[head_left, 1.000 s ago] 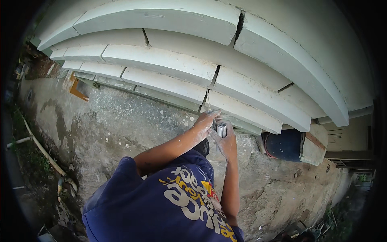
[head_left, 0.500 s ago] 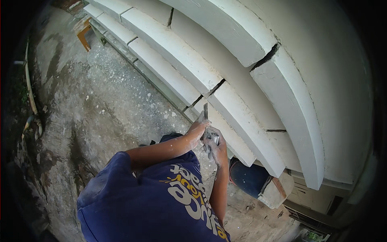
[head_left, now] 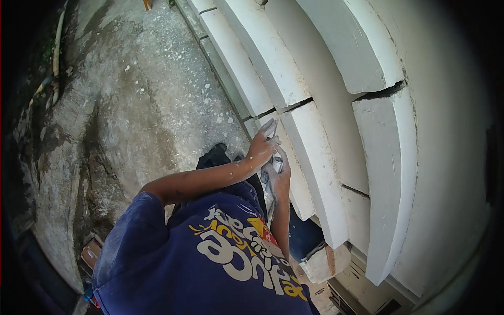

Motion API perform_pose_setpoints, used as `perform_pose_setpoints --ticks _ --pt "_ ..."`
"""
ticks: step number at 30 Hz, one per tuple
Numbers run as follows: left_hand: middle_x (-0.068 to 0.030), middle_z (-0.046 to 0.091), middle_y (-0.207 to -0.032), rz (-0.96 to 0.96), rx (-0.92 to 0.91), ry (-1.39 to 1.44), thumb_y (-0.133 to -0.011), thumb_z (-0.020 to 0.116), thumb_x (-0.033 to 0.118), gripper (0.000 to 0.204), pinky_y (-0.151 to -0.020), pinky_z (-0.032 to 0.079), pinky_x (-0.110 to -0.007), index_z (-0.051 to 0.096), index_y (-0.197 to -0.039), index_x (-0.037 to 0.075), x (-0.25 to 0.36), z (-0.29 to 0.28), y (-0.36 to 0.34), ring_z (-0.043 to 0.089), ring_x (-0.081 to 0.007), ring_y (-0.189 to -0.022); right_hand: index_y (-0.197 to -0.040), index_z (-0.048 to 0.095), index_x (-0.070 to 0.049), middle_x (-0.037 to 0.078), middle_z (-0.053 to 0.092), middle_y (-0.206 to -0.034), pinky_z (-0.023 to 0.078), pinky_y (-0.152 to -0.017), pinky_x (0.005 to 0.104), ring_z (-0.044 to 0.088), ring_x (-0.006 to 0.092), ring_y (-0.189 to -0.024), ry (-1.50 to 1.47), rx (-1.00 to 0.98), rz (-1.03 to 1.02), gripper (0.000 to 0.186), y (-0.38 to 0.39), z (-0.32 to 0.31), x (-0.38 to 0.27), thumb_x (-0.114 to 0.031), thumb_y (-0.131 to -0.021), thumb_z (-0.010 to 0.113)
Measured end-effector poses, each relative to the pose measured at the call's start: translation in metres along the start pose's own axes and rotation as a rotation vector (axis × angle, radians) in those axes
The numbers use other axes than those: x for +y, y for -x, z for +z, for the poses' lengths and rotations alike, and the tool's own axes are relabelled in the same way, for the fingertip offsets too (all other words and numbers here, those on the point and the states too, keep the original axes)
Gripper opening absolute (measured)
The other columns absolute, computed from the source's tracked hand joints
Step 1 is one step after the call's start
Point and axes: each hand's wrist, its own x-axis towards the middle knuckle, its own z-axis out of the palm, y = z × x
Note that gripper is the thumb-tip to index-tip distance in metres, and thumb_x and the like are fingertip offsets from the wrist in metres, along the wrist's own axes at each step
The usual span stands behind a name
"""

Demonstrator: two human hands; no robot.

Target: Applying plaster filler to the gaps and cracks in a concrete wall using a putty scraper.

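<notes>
My left hand (head_left: 263,145), dusted with white, is held just above and left of my right hand at the ledges. Its fingers close around a thin, pale flat piece (head_left: 272,129), too small to make out. My right hand (head_left: 278,177), smeared grey-white, is closed on a pale cylindrical piece (head_left: 277,164), like a handle or short tube; the rest of it is hidden by the fingers. Behind both hands runs the lowest white ledge (head_left: 295,181), with a dark gap across it near my left fingertips.
Larger white ledges (head_left: 320,173) (head_left: 386,131) step up the wall on the right, split by dark gaps (head_left: 383,93). A dark blue container (head_left: 304,237) stands below their near end. Stained concrete floor (head_left: 142,105) with white splatters lies left; a pipe (head_left: 58,52) runs along its far-left edge.
The view has turned, so the ledges stand steeper. The dark narrow blade that stuck up between my hands is no longer plain to see, and my left hand is now higher over my right.
</notes>
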Motion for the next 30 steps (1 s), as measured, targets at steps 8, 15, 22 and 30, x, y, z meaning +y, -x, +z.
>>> perform_pose_setpoints --ticks 8,15,22,30 --pt "-0.0234 0.041 -0.155 0.391 0.149 -0.300 -0.097 0.059 0.012 0.060 -0.118 0.030 -0.036 0.038 -0.153 0.002 -0.020 0.024 0.010 0.041 -0.0363 -0.144 -0.144 0.051 -0.001 0.012 0.063 -0.127 0.049 -0.094 0.0284 0.061 0.0175 -0.112 -0.122 -0.111 0.107 0.053 -0.010 -0.038 0.010 -0.008 -0.092 0.060" --pt "-0.0176 0.042 -0.157 0.458 0.247 -0.343 -0.102 0.051 0.004 0.058 -0.089 0.051 -0.028 0.034 -0.157 0.005 -0.045 0.038 0.003 0.064 -0.0147 -0.098 -0.140 0.052 0.005 0.017 0.054 -0.144 0.035 -0.114 0.0351 0.051 0.0248 -0.133 -0.133 -0.138 -0.061 0.052 -0.024 -0.049 0.039 -0.003 -0.090 0.059" --pt "-0.0150 0.047 -0.153 0.507 0.310 -0.374 -0.102 0.051 0.004 0.056 -0.087 0.051 -0.027 0.034 -0.156 0.004 -0.039 0.039 -0.006 0.061 -0.0115 -0.093 -0.141 0.050 0.008 0.019 0.046 -0.152 0.029 -0.119 0.0368 0.043 0.0278 -0.141 -0.234 -0.192 -0.170 0.053 -0.040 -0.051 0.052 -0.004 -0.090 0.059" --pt "-0.0143 0.058 -0.143 0.386 0.294 -0.266 -0.102 0.054 0.008 0.053 -0.096 0.048 -0.029 0.040 -0.153 0.003 -0.027 0.045 0.001 0.060 -0.0145 -0.103 -0.141 0.048 0.010 0.020 0.047 -0.151 0.031 -0.118 0.0366 0.044 0.0281 -0.140 -0.269 -0.169 -0.110 0.054 -0.043 -0.051 0.054 -0.001 -0.089 0.058"
